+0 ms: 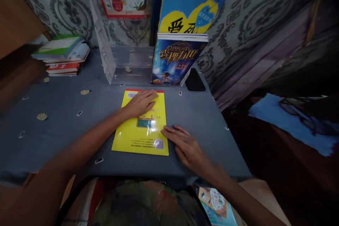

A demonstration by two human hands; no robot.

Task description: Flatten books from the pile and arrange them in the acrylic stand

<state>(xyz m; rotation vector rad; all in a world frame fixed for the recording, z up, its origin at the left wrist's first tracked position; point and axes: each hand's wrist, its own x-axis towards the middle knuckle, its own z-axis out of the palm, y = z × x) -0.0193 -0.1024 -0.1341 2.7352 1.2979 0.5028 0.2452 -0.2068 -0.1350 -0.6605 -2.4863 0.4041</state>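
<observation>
A thin yellow book [127,127] with a red strip along its far edge lies flat on the table, upside down to me, its barcode and QR code showing. My left hand [141,103] rests flat on the far part of its cover, fingers stretched out to the right. At the book's right edge is my right hand [185,144], fingers extended, the fingertips touching the edge near the QR code. Neither hand grips anything. Part of the cover is hidden beneath the left hand and forearm.
A clear acrylic book rack [108,67] stands behind, with a blue book [172,58] and several others upright in its right side. A stack of books [63,53] sits at the back left. A black phone-like object [195,79] lies right of the rack. Another book [217,204] is below the table's front edge.
</observation>
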